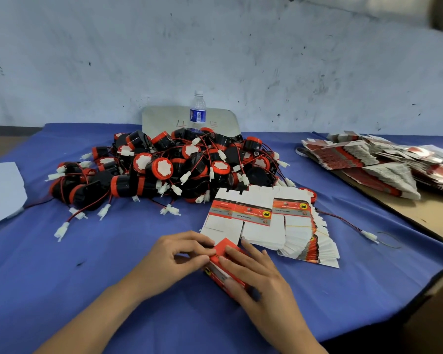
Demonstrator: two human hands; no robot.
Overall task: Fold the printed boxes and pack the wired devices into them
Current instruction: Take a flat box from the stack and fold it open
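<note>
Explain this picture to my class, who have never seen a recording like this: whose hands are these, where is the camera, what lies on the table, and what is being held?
There is no machine here. A person wears one camera on the head, looking forward and down, so you see their own two hands. The left hand pinches the red end flap of a small printed box, and the right hand lies over the box, holding it on the blue tablecloth. Behind the hands is a fanned stack of flat, unfolded boxes. Further back sits a pile of black-and-red wired devices with white plugs, waiting to be packed. A water bottle stands behind the pile. More flat boxes lie at the far right on brown cardboard.
</note>
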